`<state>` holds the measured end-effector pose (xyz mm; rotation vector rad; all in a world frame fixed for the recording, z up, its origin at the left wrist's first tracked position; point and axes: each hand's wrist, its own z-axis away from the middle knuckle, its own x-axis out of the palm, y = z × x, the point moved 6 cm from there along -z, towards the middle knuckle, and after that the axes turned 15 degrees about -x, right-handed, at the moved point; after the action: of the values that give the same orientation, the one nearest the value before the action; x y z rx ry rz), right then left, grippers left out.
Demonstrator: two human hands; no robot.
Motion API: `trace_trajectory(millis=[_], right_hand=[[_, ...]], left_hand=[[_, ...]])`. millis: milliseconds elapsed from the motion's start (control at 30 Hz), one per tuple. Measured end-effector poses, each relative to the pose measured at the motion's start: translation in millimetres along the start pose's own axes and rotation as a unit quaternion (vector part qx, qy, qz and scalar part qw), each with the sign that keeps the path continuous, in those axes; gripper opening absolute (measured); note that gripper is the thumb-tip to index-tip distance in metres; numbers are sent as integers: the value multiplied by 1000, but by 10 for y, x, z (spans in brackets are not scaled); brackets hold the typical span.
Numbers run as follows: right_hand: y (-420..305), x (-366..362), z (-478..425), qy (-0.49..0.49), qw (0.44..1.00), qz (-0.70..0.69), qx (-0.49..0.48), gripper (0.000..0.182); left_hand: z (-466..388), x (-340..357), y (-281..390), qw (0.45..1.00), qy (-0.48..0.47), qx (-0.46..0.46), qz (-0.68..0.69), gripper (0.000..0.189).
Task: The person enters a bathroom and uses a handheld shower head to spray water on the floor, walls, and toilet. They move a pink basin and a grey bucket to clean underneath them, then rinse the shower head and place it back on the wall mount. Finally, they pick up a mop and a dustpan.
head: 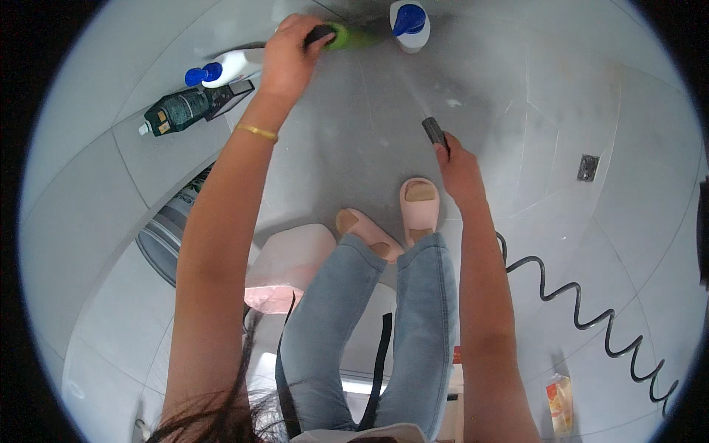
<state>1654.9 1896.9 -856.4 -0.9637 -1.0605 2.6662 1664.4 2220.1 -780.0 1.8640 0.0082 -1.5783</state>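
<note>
My left hand (291, 52) grips a dark-handled brush (335, 36) at the far side. Its green head is blurred against the grey tiled floor. In my right hand (460, 163) is a dark grey handheld sprayer (433, 130), and a thin jet of water runs from its tip toward the far floor. The floor (354, 149) looks wet. A white bottle with a blue nozzle top (410, 27) stands ahead of the spray. Beside my left wrist, another white bottle with a blue cap (235, 67) is partly hidden by the hand.
On the left ledge are a dark green bottle (177, 113) and a black box (230, 99). Grey basins (160, 243) sit below. A waste bin (296, 249) adjoins my pink slippers (419, 210). At right are a floor drain (587, 168), a coiled black hose (579, 302) and a packet (560, 404).
</note>
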Motion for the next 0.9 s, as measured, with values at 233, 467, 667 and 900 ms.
trace_trajectory(millis=[233,467,667,900], right_hand=[[120,-93,59,19,999,-16,42,40],[253,-221,52,52,998,-4,37,39],[234,-366,129,60,997,-39,32,38],[-261,-699,427,28,996,-79,32,38]], left_hand=[[61,11,-136,999,-22,-11,34,24],[5,159,528,974,139,78,-160,47],[-76,307,1235,994,-104,-9,24,58],[-179,751,719,992,-123,-13,14,34]])
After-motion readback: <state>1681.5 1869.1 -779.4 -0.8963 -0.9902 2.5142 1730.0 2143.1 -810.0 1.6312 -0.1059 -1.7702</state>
